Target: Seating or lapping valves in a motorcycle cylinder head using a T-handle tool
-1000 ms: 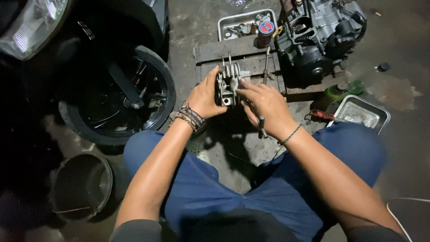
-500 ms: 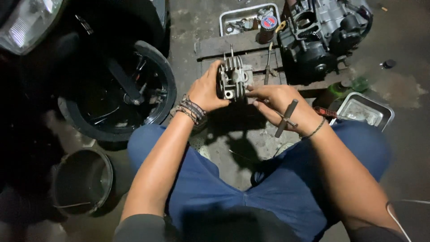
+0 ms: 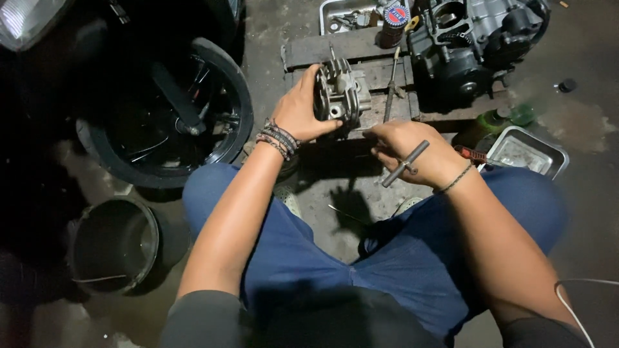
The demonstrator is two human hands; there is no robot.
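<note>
My left hand grips a finned metal cylinder head and holds it just above the wooden planks in front of me. My right hand is closed around a T-shaped metal wrench, whose handle lies across the back of my fingers. This hand is just right of and below the cylinder head, a little apart from it. Beaded bracelets circle my left wrist.
A dark engine block rests on the planks at the upper right, beside a small can and a metal tray of parts. Another metal tray lies by my right knee. A motorcycle wheel and a dark bucket stand at left.
My right hand came off the cylinder head and drew back to the right with the T-wrench. My left hand kept hold of the cylinder head and turned it.
</note>
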